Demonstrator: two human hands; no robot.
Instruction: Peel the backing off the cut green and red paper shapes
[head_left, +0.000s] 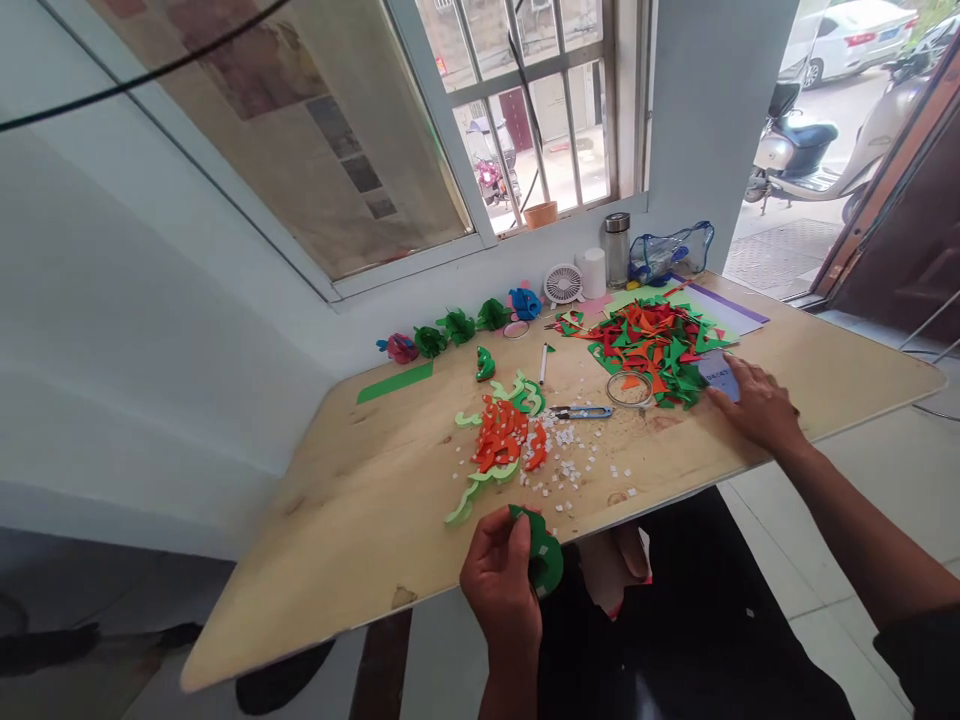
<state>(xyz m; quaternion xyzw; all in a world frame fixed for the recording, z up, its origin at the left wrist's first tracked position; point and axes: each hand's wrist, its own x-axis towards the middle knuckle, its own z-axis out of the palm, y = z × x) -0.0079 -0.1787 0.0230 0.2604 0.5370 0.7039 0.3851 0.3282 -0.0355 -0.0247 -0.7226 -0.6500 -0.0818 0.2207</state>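
Observation:
My left hand (504,575) is closed around a curved green paper cut-out (550,566) at the table's front edge; small white squares dot its surface. At the right, my right hand (761,405) has its thumb and fingers about the edge of a blue-grey card (720,375) with dark lettering, beside a heap of red, orange and green paper scraps (652,345). Between my hands, orange paper cut-outs (501,435) bearing white squares lie with wavy light green strips (480,488). Many tiny white squares (566,470) are scattered next to them.
Blue thread snips (583,412), a white pen (543,364) and a roll of clear tape (628,388) lie mid-table. Along the wall stand folded paper figures (459,325), a small fan (562,285), a glass bottle (617,250) and a clear pouch (671,252).

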